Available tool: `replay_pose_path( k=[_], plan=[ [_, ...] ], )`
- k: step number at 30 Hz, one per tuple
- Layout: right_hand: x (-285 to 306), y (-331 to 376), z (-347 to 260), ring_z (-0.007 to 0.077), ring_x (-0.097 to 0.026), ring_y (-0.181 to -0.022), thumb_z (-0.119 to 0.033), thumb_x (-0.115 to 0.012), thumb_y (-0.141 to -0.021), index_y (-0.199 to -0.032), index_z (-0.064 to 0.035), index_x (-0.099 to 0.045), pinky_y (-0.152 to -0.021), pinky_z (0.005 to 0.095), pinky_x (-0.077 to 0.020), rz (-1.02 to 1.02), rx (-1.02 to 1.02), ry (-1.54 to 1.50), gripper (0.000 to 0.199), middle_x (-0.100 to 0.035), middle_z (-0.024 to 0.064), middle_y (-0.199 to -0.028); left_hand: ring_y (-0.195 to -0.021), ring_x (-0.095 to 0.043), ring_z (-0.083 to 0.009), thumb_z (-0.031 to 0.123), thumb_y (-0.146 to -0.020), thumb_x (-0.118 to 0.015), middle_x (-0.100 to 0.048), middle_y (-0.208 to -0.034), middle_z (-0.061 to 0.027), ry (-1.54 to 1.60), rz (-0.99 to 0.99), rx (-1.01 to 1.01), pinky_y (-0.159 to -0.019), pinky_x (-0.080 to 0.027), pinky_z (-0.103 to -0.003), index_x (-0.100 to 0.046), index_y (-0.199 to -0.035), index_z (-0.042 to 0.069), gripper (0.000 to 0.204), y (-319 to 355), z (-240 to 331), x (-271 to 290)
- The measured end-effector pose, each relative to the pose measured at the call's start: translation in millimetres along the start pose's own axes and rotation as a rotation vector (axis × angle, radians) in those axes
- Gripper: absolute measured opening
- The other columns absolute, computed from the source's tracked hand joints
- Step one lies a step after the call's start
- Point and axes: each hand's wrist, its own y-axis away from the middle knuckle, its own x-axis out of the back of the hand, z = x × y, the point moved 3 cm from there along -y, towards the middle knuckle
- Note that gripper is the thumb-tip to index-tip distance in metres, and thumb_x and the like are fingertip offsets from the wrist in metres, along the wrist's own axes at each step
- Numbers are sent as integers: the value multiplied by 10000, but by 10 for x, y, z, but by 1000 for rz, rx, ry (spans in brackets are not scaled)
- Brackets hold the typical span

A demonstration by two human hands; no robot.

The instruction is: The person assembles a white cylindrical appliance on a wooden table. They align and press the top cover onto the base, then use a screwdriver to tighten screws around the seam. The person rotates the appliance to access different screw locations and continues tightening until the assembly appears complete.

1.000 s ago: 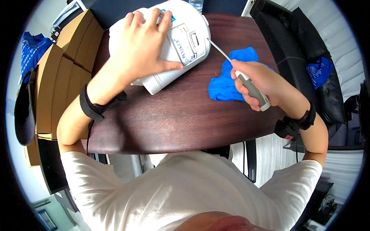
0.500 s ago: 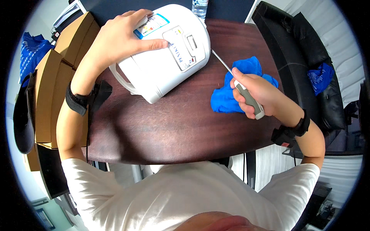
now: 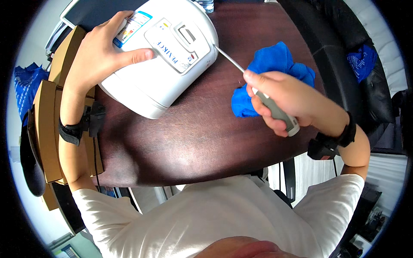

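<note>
A white kitchen appliance point(image 3: 142, 84), shaped like a rice cooker, lies tilted at the left of the dark table. Its front carries a button panel and a coloured sticker. My left hand point(image 3: 97, 58) rests on its upper left side, fingers spread and thumb stretched across the front. My right hand point(image 3: 277, 103) is closed round the grey-and-white handle of a screwdriver point(image 3: 275, 109). The metal shaft points up and left, its tip at the appliance's right edge; whether it sits in a screw I cannot tell. Partly behind my right hand is a crumpled blue cloth point(image 3: 273, 58).
The brown table point(image 3: 206, 146) has a curved near edge. Cardboard boxes point(image 3: 47, 124) stand along its left. At the far side is a clear bottle point(image 3: 207, 5). A black sofa point(image 3: 335, 64) is on the right, with a blue patterned cloth point(image 3: 362, 62) on it.
The appliance shows further left and has turned a little, hiding its side handle. My left hand stays on it. The screwdriver tip has moved left with it, and the whole view has shifted slightly.
</note>
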Motion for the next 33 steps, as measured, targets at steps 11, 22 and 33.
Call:
replay_pose_path(
  k=[11, 22, 33],
  plan=[
    [280, -45, -214, 136, -428, -337, -404, -416, -991, -921, -52, -461, -298, 328, -384, -15, -86, 85, 362, -460, 28, -551, -889, -685, -385, 703, -611, -735, -651, -982, -302, -55, -7, -65, -837, -543, -422, -540, -1255, -66, 1022, -34, -15, 9],
    [276, -79, -180, 109, -428, -281, -425, -416, -997, -774, -95, -489, -251, 260, -368, 33, -181, -8, 405, -470, 20, -468, -1092, -587, -403, 693, -570, -761, -606, -1144, -286, -196, -27, -41, -948, -470, -465, -510, -1321, -20, 1066, -23, 118, 59],
    [228, 25, -240, 108, -419, -266, -409, -348, -1025, -771, -87, -492, -247, 239, -371, -3, 62, 1, 435, -471, 21, -472, -1102, -591, -395, 668, -581, -768, -608, -1164, -262, -261, 35, -100, -965, -463, -450, -523, -1307, -8, 1022, 13, 333, 110]
  ],
)
